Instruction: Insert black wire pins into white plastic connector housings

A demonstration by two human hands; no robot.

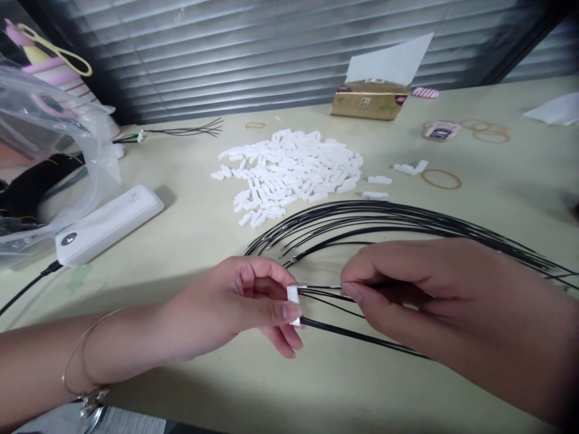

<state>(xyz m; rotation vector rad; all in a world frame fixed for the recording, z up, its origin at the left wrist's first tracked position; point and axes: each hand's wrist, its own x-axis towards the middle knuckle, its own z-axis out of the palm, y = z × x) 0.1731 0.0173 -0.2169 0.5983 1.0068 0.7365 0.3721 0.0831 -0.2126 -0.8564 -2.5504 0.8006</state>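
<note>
Connector (294, 295) sits at the fingertips of the left hand (235, 304), just right of that palm and above the table (181, 259). Left grip: clamped on connector, thumb over its near part, fingers behind. Left hand is the nearer one, in contact; right hand (461, 295) is off to the right, apart from connector.

Right grip: thumb and index together, pinched on a thin black wire (321, 287). From there connector lies left, roughly level with the pinch. Connector's long axis runs near–far, slight tilt; the wire's runs left–right, so the two cross at about a right angle at connector's right side. Bright metal bit on the wire just left of the right fingertips; can't tell whether that's a free end or one lying over the others.

More black leads (335, 329) leave connector's right side, the lowest slanting right and nearer, under the right hand. Loose bundle (452, 223) arcs on the far side of both hands; white pile (298, 166) farther still.
</note>
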